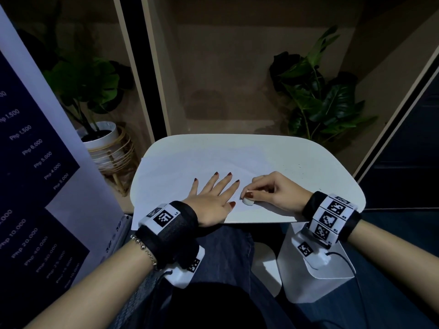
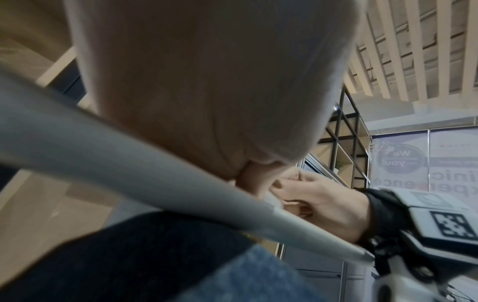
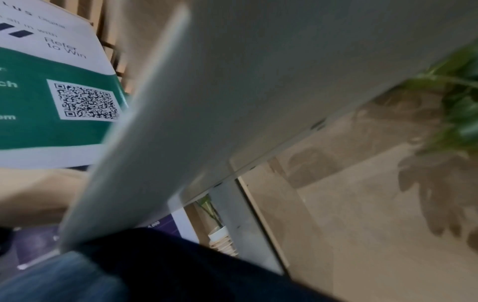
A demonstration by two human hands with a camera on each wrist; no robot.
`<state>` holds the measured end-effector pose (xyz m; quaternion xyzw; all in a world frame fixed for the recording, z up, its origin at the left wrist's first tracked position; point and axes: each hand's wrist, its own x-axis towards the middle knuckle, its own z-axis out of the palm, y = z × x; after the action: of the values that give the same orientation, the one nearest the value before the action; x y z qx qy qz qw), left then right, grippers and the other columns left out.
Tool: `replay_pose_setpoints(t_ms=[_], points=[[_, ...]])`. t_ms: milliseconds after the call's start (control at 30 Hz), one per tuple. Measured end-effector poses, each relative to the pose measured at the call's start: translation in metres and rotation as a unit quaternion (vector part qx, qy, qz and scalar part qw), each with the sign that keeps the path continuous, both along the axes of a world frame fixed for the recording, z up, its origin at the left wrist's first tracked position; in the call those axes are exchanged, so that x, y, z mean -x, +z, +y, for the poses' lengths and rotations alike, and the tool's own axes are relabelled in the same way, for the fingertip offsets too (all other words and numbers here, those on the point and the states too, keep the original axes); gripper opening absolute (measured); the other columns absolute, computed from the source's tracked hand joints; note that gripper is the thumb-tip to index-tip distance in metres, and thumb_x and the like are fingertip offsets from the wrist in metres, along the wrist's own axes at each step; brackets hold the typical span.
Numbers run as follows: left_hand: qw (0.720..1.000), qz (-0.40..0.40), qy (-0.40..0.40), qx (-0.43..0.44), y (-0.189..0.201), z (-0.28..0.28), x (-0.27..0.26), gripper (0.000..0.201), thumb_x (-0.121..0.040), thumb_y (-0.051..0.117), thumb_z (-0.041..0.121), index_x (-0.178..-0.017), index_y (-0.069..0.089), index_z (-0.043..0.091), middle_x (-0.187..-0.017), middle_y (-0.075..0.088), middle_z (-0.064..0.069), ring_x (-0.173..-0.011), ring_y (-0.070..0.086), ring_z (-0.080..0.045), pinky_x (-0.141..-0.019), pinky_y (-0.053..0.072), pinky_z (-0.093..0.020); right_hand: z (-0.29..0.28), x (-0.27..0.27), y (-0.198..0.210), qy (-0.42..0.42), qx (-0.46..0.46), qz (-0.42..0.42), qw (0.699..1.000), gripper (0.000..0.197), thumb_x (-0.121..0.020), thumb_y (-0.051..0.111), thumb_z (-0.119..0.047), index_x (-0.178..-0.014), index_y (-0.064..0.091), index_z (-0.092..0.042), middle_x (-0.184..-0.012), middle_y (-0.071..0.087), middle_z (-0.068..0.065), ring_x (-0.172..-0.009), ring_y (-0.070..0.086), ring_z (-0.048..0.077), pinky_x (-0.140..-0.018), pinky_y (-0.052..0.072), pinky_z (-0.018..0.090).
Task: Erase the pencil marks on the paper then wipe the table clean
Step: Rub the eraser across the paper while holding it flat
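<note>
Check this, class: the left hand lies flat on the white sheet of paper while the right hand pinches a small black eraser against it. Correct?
Not quite. The head view shows the small eraser is white, not black. The left hand does lie flat on the white sheet of paper, and the right hand pinches the eraser.

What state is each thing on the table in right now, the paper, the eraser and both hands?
paper: lying flat on the table, its near left corner past the edge
eraser: pinched by the right hand, tip down on the paper
left hand: flat on the paper, fingers spread
right hand: fingers curled, thumb on the eraser
table: white, small dark specks on its right part
</note>
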<state>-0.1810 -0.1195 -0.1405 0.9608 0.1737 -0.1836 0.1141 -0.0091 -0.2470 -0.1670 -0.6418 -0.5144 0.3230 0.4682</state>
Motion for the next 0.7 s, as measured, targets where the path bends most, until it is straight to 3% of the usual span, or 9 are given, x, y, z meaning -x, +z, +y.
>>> replay_pose_setpoints(t_ms=[133,267,333,400,467,567,700], points=[[1.0,0.003,-0.001,-0.003,0.0,0.0,0.0,0.056,-0.107,0.014,0.04,-0.153,-0.017,0.035,-0.158,-0.029,0.012,-0.145,-0.029,-0.014,-0.117,-0.015,-0.054,0.004,0.005,-0.004,-0.079,-0.049,-0.004,0.996,0.013,-0.092,0.066,-0.005,-0.095,0.077,0.002,-0.085,0.07,0.007,-0.082,0.066,0.017,-0.08,0.051,0.027],[1.0,0.006,-0.003,-0.004,-0.001,0.001,-0.001,0.056,-0.107,0.014,0.04,-0.154,-0.017,0.035,-0.158,-0.029,0.012,-0.145,-0.029,-0.014,-0.117,-0.015,-0.054,-0.002,-0.002,0.006,0.014,0.007,-0.038,0.999,0.015,-0.092,0.064,-0.001,-0.101,0.075,0.003,-0.082,0.063,0.009,-0.068,0.059,0.0,-0.069,0.044,0.012],[1.0,0.003,-0.004,-0.004,-0.001,0.001,-0.001,0.056,-0.107,0.014,0.041,-0.154,-0.017,0.035,-0.158,-0.029,0.012,-0.145,-0.029,-0.014,-0.117,-0.015,-0.054,-0.001,-0.001,0.004,-0.016,-0.009,-0.046,0.999,0.014,-0.092,0.066,-0.004,-0.098,0.077,0.0,-0.082,0.066,0.005,-0.071,0.061,0.003,-0.071,0.046,0.015],[1.0,-0.001,-0.004,0.0,-0.002,0.002,-0.001,0.056,-0.107,0.014,0.041,-0.154,-0.017,0.035,-0.158,-0.029,0.013,-0.145,-0.029,-0.013,-0.117,-0.015,-0.054,0.0,0.002,0.002,-0.066,-0.045,-0.003,0.997,0.014,-0.092,0.065,-0.002,-0.097,0.075,0.005,-0.082,0.069,0.005,-0.076,0.065,0.007,-0.075,0.048,0.021],[1.0,-0.002,-0.002,0.004,-0.002,0.002,0.0,0.056,-0.107,0.015,0.041,-0.154,-0.016,0.035,-0.158,-0.028,0.013,-0.145,-0.029,-0.013,-0.117,-0.016,-0.054,-0.002,0.0,0.005,-0.036,-0.031,0.004,0.999,0.016,-0.093,0.062,0.002,-0.102,0.072,0.01,-0.08,0.066,0.006,-0.071,0.064,0.003,-0.073,0.047,0.015],[1.0,-0.002,-0.001,0.004,-0.003,0.002,0.0,0.056,-0.107,0.015,0.041,-0.154,-0.016,0.036,-0.158,-0.028,0.013,-0.145,-0.029,-0.013,-0.117,-0.016,-0.053,-0.005,-0.008,0.009,0.04,0.032,-0.069,0.996,0.016,-0.092,0.065,-0.006,-0.102,0.076,0.002,-0.077,0.066,-0.008,-0.068,0.058,0.0,-0.068,0.043,0.013],[1.0,0.0,-0.002,0.005,-0.002,0.003,-0.001,0.056,-0.107,0.015,0.04,-0.153,-0.017,0.036,-0.158,-0.03,0.012,-0.145,-0.03,-0.013,-0.117,-0.016,-0.053,-0.002,0.0,0.0,-0.07,-0.046,-0.011,0.996,0.014,-0.091,0.066,-0.002,-0.099,0.076,0.004,-0.079,0.067,0.002,-0.073,0.063,0.006,-0.071,0.047,0.017]])
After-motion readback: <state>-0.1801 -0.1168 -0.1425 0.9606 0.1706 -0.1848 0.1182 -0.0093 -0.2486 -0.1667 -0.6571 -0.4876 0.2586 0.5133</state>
